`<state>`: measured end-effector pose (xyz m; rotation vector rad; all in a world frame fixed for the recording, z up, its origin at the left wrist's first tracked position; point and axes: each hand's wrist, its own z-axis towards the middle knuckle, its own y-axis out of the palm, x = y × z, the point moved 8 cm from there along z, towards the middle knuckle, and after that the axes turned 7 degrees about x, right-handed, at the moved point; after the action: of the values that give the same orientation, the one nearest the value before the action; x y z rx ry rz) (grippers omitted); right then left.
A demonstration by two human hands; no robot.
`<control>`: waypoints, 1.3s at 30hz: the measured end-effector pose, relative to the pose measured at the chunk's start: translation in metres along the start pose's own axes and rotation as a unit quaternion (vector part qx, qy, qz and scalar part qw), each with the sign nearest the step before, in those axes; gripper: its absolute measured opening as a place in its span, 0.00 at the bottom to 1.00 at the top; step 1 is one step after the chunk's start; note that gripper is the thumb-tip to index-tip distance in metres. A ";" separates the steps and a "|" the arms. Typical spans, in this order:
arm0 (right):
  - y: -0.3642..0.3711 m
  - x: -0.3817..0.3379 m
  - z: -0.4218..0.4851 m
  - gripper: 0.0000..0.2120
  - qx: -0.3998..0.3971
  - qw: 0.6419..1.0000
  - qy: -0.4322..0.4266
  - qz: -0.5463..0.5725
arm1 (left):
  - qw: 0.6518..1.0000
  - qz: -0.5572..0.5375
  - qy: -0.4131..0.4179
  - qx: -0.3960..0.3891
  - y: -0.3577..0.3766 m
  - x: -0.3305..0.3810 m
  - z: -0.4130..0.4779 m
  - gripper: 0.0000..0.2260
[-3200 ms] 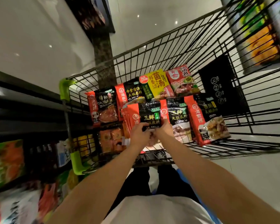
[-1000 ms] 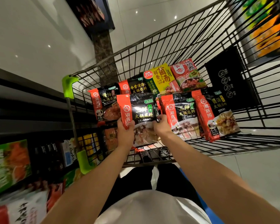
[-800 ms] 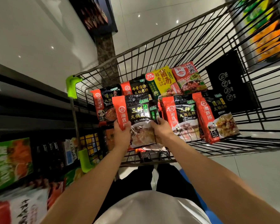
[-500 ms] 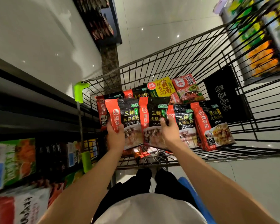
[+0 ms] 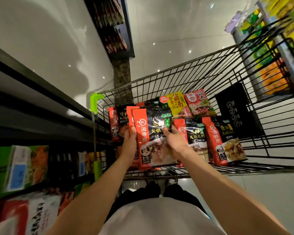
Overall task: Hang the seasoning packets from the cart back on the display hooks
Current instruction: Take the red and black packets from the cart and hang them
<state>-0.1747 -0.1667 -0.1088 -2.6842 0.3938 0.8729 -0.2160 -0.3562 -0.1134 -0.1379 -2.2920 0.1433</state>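
A black wire shopping cart [image 5: 215, 92] with lime-green corner guards fills the middle of the view, standing on a glossy pale floor [image 5: 176, 31] beside dark store shelving [image 5: 32, 102] on the person's left that carries blurred boxed goods. Lying flat on the cart's upper rack are hot-pot seasoning packets: a yellow mushroom-soup packet [image 5: 176, 103] and a red packet [image 5: 199, 103] at the far side, and an orange-and-black packet [image 5: 193, 138] and another like it [image 5: 226, 141] nearer the person. Both hands are raised over the rack with a small stack of orange-and-black seasoning packets [image 5: 153, 138], one showing in front and the edge of at least one more behind it. The left hand [image 5: 129, 145] grips the stack's orange left edge, thumb in front, other fingers hidden behind; the right hand [image 5: 175, 141] pinches the right side, fingers curled onto the black face. No display hooks can be made out clearly. These look like soft, glossy film pouches with a dense filling, so they would likely sag, slide against each other and slip from a light pinch; holding the stack squarely by both side edges seems sound, and the flat sealed top strip, where a hang hole would likely sit, is probably the place to guide onto a hook.
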 end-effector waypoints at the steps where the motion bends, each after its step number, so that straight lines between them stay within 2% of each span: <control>1: 0.004 -0.005 -0.004 0.26 -0.002 1.000 -0.010 0.004 | 1.000 -0.001 -0.001 -0.008 0.001 0.000 -0.001 0.23; 3: 0.014 -0.009 -0.006 0.22 0.006 0.999 -0.032 -0.001 | 1.000 0.006 0.001 -0.020 0.003 0.000 -0.005 0.21; 6: 0.033 0.000 0.004 0.21 -0.006 0.999 -0.034 0.023 | 0.999 0.038 -0.001 -0.018 -0.002 -0.007 -0.003 0.34; 8: 0.040 0.010 0.008 0.19 -0.022 0.998 0.006 0.058 | 0.999 0.047 0.000 0.002 -0.009 -0.012 0.003 0.37; 9: 0.041 0.010 0.004 0.18 -0.028 0.997 0.022 0.070 | 0.999 0.051 0.004 0.010 -0.011 -0.012 0.005 0.37; 11: 0.034 0.014 0.008 0.24 -0.019 0.997 0.034 0.059 | 0.998 0.059 0.015 0.023 -0.012 -0.013 0.012 0.36; 14: 0.004 0.029 0.029 0.20 0.052 0.998 0.032 0.022 | 0.998 0.054 0.018 0.035 -0.011 -0.018 0.020 0.34; 16: -0.007 0.040 0.041 0.20 0.071 0.996 0.052 0.027 | 0.998 0.058 0.016 0.037 -0.009 -0.021 0.027 0.35; 25: 0.003 0.066 0.083 0.17 0.052 0.995 0.074 -0.044 | 0.998 0.054 -0.014 0.034 0.006 -0.058 0.065 0.33; 30: 0.008 0.077 0.093 0.27 0.090 0.981 0.044 -0.164 | 0.997 0.064 -0.025 0.025 0.011 -0.069 0.076 0.32; 35: 0.003 0.087 0.106 0.20 0.115 0.972 0.042 -0.201 | 0.997 0.071 -0.030 0.017 0.020 -0.077 0.074 0.35; 39: 0.009 0.114 0.125 0.18 0.082 0.974 0.047 -0.206 | 0.997 0.066 -0.030 0.031 0.012 -0.080 0.069 0.36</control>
<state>-0.1551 -0.1497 -0.2763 -2.5229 -0.0713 0.5646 -0.2140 -0.3599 -0.2195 -0.2566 -2.3347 0.2915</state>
